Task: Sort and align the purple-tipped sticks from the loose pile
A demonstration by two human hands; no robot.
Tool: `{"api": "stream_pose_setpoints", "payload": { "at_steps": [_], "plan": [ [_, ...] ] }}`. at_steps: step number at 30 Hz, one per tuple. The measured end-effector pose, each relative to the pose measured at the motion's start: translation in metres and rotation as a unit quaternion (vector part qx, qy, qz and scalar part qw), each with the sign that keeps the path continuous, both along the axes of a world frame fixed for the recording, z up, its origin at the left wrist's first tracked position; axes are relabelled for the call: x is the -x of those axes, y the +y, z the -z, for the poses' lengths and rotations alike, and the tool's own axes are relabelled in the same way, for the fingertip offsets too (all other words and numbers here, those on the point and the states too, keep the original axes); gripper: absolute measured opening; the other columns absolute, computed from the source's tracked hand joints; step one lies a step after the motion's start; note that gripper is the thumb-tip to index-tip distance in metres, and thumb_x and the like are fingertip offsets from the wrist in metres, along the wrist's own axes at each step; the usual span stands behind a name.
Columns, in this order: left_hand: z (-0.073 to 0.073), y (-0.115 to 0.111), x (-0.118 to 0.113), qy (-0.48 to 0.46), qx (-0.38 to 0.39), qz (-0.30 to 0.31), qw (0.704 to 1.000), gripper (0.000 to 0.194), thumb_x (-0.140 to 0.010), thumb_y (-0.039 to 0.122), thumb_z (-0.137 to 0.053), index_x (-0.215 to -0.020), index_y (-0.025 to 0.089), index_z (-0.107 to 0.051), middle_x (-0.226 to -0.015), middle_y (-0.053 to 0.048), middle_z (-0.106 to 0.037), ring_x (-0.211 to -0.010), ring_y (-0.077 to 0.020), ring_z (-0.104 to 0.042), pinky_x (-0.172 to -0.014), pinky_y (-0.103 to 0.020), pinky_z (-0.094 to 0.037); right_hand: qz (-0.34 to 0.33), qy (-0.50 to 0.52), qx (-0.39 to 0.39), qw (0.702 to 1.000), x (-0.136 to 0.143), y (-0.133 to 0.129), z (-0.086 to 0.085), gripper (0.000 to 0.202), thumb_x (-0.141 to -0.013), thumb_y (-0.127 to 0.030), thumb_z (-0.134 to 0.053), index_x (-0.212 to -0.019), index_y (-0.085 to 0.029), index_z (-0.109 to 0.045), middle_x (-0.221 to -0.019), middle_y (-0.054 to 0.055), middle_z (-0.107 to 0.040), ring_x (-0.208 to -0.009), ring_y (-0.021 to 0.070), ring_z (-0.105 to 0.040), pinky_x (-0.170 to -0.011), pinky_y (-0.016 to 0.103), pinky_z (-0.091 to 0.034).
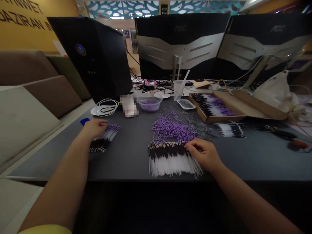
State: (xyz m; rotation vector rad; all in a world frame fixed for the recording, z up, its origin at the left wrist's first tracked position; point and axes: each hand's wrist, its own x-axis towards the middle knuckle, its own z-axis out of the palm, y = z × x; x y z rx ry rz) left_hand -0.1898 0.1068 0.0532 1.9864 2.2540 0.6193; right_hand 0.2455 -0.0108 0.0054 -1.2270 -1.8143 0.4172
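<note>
Two hands work over slim, banded sticks laid on a smooth dark tabletop [129,152].
The right hand [203,152] sits at the right end of a flat row of clear and black sticks [174,164], thumb and forefinger close together by the pale-tipped black ends; whether they pinch one I cannot tell. The left hand [95,128] rests over a smaller bunch of purple-ended sticks [111,134], its grip hidden, so I cannot tell if it is closed. Just behind the row lies a loose heap of short purple plastic pieces [170,128], with thin grey pieces [204,130] strewn beside it. Farther back stand a round, see-through tub [149,106] with purple contents and an open brown cardboard box [207,118] packed with banded sticks.
</note>
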Motion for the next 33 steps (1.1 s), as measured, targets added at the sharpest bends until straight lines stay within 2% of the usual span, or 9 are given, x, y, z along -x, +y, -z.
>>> {"api": "stream_pose_setpoints", "payload": {
  "at_steps": [5, 7, 10, 14, 17, 20, 23, 26, 33],
  "plan": [
    [-0.007, -0.015, -0.006, 0.009, -0.007, -0.024, 1.000, 0.041, -0.082, 0.037, -0.055, -0.117, 0.017, -0.062, -0.090, -0.001, -0.066, -0.078, -0.0165, -0.057, -0.080, -0.028, -0.045, 0.002, -0.010, -0.013, 1.000, 0.001, 0.001, 0.000, 0.022, -0.085, -0.028, -0.057, -0.068, -0.018, -0.065, -0.064, 0.002, -0.064, -0.060, 0.0142, -0.058, -0.058, 0.025, -0.042],
    [-0.009, -0.025, -0.015, 0.006, 0.007, 0.000, 1.000, 0.043, -0.085, 0.042, -0.050, -0.119, 0.019, -0.060, -0.095, -0.002, -0.066, -0.085, -0.0184, -0.059, -0.078, -0.028, -0.045, 0.002, -0.007, -0.013, 1.000, 0.001, 0.001, 0.000, 0.021, -0.085, -0.028, -0.057, -0.068, -0.018, -0.065, -0.063, 0.001, -0.063, -0.060, 0.0140, -0.058, -0.058, 0.025, -0.042],
    [-0.007, -0.034, -0.028, 0.030, 0.071, 0.060, 0.995, 0.043, -0.083, 0.045, -0.052, -0.117, 0.020, -0.061, -0.099, -0.005, -0.067, -0.088, -0.0212, -0.061, -0.078, -0.030, -0.046, 0.005, 0.009, -0.004, 1.000, -0.001, 0.001, 0.000, 0.021, -0.085, -0.029, -0.057, -0.069, -0.018, -0.065, -0.062, 0.001, -0.062, -0.056, 0.0134, -0.056, -0.055, 0.025, -0.042],
    [-0.007, -0.042, -0.050, 0.103, 0.077, 0.073, 0.989, 0.041, -0.080, 0.042, -0.054, -0.111, 0.018, -0.063, -0.103, -0.011, -0.067, -0.084, -0.0252, -0.062, -0.071, -0.033, -0.046, 0.016, 0.022, 0.001, 1.000, -0.003, 0.001, 0.000, 0.023, -0.085, -0.031, -0.057, -0.069, -0.018, -0.065, -0.061, 0.001, -0.062, -0.053, 0.0130, -0.055, -0.054, 0.025, -0.041],
    [-0.008, -0.056, -0.080, 0.098, 0.067, 0.116, 0.986, 0.038, -0.082, 0.045, -0.050, -0.106, 0.019, -0.063, -0.096, -0.008, -0.068, -0.081, -0.0232, -0.062, -0.068, -0.031, -0.045, 0.018, 0.031, 0.002, 0.999, -0.005, 0.002, 0.000, 0.023, -0.085, -0.033, -0.057, -0.070, -0.017, -0.066, -0.062, 0.002, -0.063, -0.054, 0.0133, -0.056, -0.053, 0.025, -0.042],
    [-0.005, -0.076, -0.118, 0.052, 0.140, 0.209, 0.967, 0.032, -0.084, 0.047, -0.046, -0.091, 0.022, -0.065, -0.079, -0.002, -0.067, -0.068, -0.0182, -0.061, -0.060, -0.027, -0.042, 0.021, 0.041, 0.006, 0.999, -0.008, 0.004, 0.000, 0.023, -0.085, -0.033, -0.057, -0.070, -0.017, -0.066, -0.064, 0.002, -0.064, -0.054, 0.0133, -0.056, -0.052, 0.025, -0.042],
    [0.003, -0.091, -0.145, 0.041, 0.183, 0.282, 0.941, 0.027, -0.083, 0.045, -0.049, -0.078, 0.022, -0.062, -0.072, -0.001, -0.065, -0.061, -0.0156, -0.057, -0.055, -0.025, -0.037, 0.027, 0.044, 0.008, 0.999, -0.013, 0.006, 0.000, 0.023, -0.085, -0.033, -0.057, -0.071, -0.017, -0.067, -0.064, 0.002, -0.064, -0.054, 0.0135, -0.056, -0.052, 0.025, -0.042],
    [0.009, -0.096, -0.155, 0.049, 0.183, 0.287, 0.939, 0.024, -0.082, 0.043, -0.050, -0.075, 0.021, -0.058, -0.071, -0.001, -0.063, -0.059, -0.0148, -0.054, -0.051, -0.025, -0.032, 0.036, 0.049, 0.013, 0.998, -0.015, 0.007, 0.000, 0.023, -0.084, -0.034, -0.058, -0.071, -0.017, -0.067, -0.065, 0.003, -0.065, -0.054, 0.0137, -0.056, -0.053, 0.025, -0.042],
    [0.012, -0.091, -0.155, 0.056, 0.196, 0.263, 0.943, 0.016, -0.078, 0.032, -0.049, -0.069, 0.020, -0.054, -0.067, -0.001, -0.061, -0.057, -0.0145, -0.052, -0.050, -0.025, -0.030, 0.033, 0.039, 0.027, 0.998, -0.016, 0.008, -0.001, 0.026, -0.085, -0.035, -0.057, -0.069, -0.017, -0.065, -0.062, 0.002, -0.062, -0.052, 0.0128, -0.054, -0.052, 0.025, -0.040]
  ]
}}
